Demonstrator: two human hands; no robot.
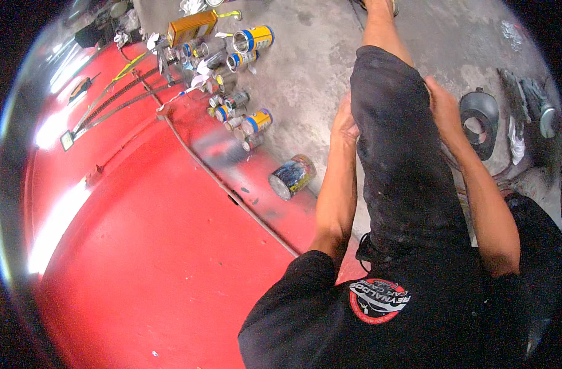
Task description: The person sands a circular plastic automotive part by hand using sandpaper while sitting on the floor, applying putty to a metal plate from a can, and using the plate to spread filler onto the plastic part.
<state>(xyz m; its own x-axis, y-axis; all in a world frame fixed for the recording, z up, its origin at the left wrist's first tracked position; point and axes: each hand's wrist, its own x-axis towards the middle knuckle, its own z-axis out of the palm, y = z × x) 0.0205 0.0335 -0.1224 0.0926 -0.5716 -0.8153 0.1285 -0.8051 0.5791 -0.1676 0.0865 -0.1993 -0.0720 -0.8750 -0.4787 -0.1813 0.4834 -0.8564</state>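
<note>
Both grips (pixel 345 124) flank knee (pixel 389 83); contents of cans (pixel 262 37) unclear.

The black shorts (pixel 404 141), plain dark cloth with faint pale smudges, cover the thigh and knee of the leg stretched away from the body, their hem ending above bare skin, with the left hand (pixel 346 122) and right hand (pixel 443 107) at opposite sides.

Stained grey concrete floor (pixel 311 67) carries a cluster of cans (pixel 236 100), a gold rectangular tin (pixel 192 28) near its far end, a paint-smeared can (pixel 293 176) nearer, and, rightward, a dark moulded piece (pixel 482 106).
</note>
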